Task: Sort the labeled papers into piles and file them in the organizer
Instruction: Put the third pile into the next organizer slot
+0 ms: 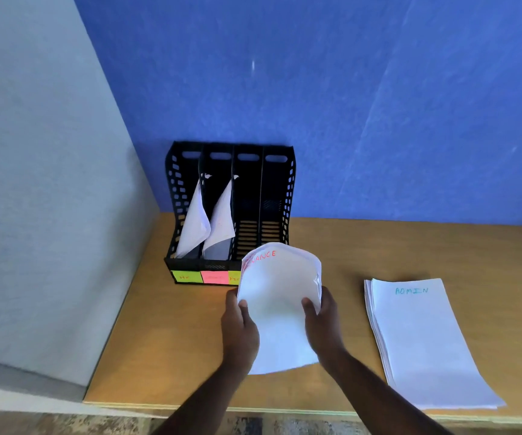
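Both hands (284,328) grip curved FINANCE stack (280,296) between them.

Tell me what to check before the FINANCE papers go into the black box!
1. Both hands hold the FINANCE stack: left hand and right hand grip its sides. Ok.
2. Third slot of the organizer free of papers: ok.
3. Slot's label reads Finance: partly hidden, cannot tell.
4. Stack flat for sliding in: bowed between the hands, not ok.
5. ADMIN pile out of the way, on the table: ok.
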`<state>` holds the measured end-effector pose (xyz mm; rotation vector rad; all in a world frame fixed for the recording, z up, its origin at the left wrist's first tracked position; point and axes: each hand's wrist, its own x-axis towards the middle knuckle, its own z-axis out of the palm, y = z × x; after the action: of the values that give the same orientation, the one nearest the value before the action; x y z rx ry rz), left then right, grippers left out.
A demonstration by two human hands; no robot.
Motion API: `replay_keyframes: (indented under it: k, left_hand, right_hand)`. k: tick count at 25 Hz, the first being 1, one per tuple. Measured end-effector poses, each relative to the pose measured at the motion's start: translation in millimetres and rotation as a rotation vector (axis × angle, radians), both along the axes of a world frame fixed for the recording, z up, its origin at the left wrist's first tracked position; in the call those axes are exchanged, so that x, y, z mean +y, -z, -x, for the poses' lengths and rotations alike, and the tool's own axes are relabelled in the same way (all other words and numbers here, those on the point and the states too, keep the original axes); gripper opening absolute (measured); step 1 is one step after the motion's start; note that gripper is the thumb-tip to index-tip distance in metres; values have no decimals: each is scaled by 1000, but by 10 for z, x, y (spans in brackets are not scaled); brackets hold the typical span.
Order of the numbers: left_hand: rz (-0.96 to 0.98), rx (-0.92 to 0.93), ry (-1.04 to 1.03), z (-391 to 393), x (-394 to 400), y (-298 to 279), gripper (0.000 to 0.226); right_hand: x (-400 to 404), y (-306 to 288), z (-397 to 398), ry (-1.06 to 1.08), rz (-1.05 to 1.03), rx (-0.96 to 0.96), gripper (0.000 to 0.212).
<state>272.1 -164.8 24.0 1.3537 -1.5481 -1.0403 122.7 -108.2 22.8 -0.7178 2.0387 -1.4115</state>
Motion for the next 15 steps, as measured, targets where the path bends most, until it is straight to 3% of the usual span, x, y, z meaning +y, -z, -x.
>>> replay_keyframes:
  k: [3,7,10,15]
  left_hand:
    - [240,132,35,112,133,-267,14]
    - [331,165,67,76,171,-213,24]
    - [253,17,51,-27,187,36,20]
    - [210,-107,52,-64,145,216,41]
  right_hand:
    - [3,-260,-64,32,175,104,18]
    - [113,-342,-89,31,319,168,20]
    - [190,-140,-96,-27,162,180,34]
    - [270,111,-33,-17,30,136,32]
